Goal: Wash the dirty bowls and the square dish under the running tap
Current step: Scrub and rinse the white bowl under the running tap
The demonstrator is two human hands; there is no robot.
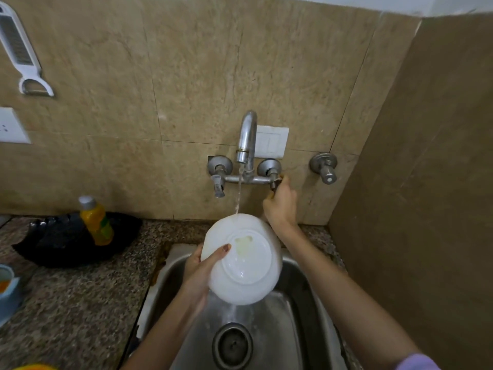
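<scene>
My left hand (198, 273) grips a white bowl (241, 259) by its left rim, thumb across the base. The bowl is turned bottom-up toward me over the steel sink (290, 316). Water streams from the chrome tap (246, 137) onto the bowl's far edge and runs off its lower edge toward the drain (232, 345). My right hand (281, 202) reaches up behind the bowl and holds the right tap handle (274, 182), fingers curled round it. No other bowl or square dish shows in this view.
A yellow dish-soap bottle (96, 221) stands on a black tray (66, 241) on the granite counter (66, 303) at left. A blue cup (8, 287) sits at the left edge. A second wall valve (324, 168) sticks out at right. A brown side wall (426, 182) closes the right.
</scene>
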